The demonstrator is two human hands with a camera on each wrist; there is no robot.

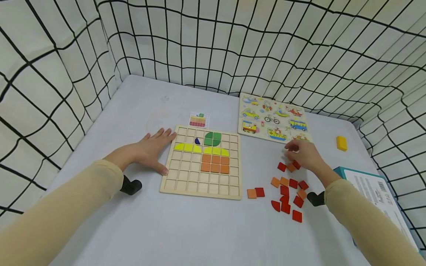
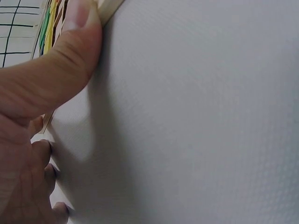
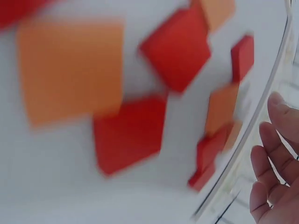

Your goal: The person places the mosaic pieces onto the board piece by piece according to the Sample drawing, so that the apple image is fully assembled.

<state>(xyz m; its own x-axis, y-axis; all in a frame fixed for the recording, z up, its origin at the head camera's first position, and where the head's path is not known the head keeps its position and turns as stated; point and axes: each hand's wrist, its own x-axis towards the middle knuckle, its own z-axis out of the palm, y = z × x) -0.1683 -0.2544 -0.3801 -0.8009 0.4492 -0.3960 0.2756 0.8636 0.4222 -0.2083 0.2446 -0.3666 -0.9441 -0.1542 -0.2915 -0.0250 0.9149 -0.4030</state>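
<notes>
Beige sleeves [image 1: 369, 218] reach in from the near left and near right of the white table [image 1: 166, 232], and each wrist carries a small black device [image 1: 130, 186].

On the left, the person's left hand [image 1: 148, 152] lies with fingers and thumb spread, the thumb pressed on the left rim of a wooden grid board [image 1: 199, 185]. That board sits in the middle of the table. Its far part holds a green leaf shape [image 1: 212, 139] made of several pieces, with a dark blue piece [image 1: 197, 140] to the left; nearer come a row of yellow pieces [image 1: 188, 147] and a block of orange squares [image 1: 215, 164] to the right.

Over at the right, the right hand [image 1: 307, 155] has its fingers loosely bent and apart, above or just beyond the far end of some scattered red and orange tiles [image 1: 284, 190]; I can't tell whether it touches the table.

Just past the board's far edge lies a pattern card [image 1: 199, 120]. Farther right is a puzzle board with vehicle pictures [image 1: 273, 120], then a yellow block [image 1: 341, 143]. Nearer, at the right edge, lies a teal and white box [image 1: 366, 184], partly hidden by the right forearm. Black netting [image 1: 199, 48] hangs behind.
</notes>
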